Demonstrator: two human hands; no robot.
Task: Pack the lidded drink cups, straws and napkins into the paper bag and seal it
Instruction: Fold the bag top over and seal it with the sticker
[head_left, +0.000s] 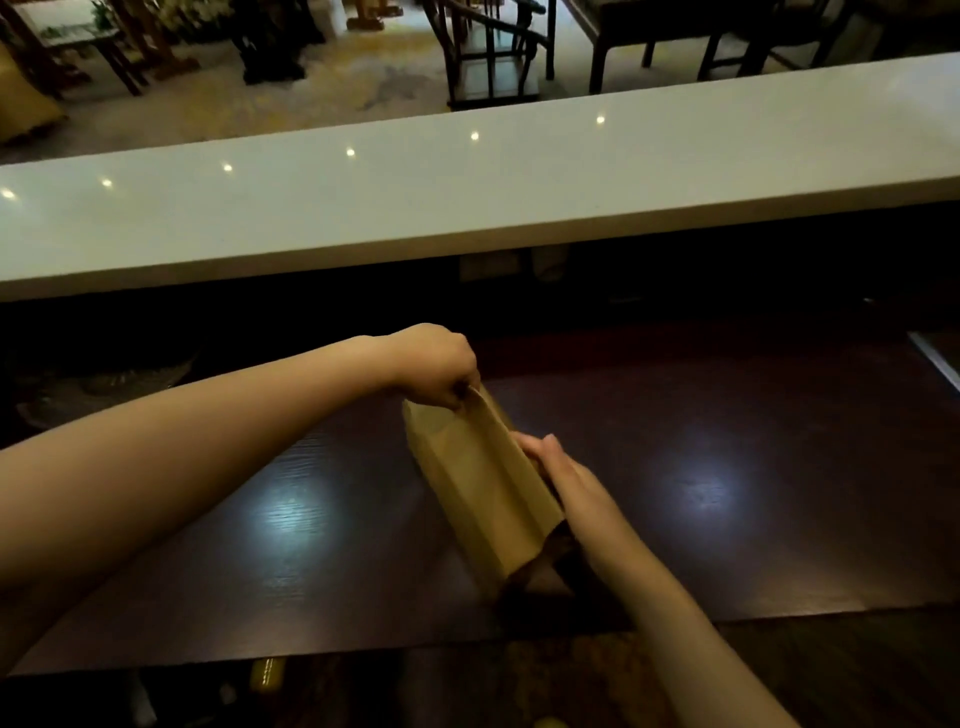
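Observation:
A brown paper bag (478, 483) stands on the dark wooden table (727, 493), its top pressed flat into a ridge that runs from far left to near right. My left hand (441, 369) pinches the far end of that top edge. Against the bag's right side lies my right hand (566, 478), with the fingers closed on the paper near the top. What is inside the bag is hidden. No cups, straws or napkins show outside it.
A long white counter (467, 197) runs across behind the table. Dark wooden chairs (493, 52) and tables stand on the floor beyond it. Bright light reflections lie on the table left and right of the bag.

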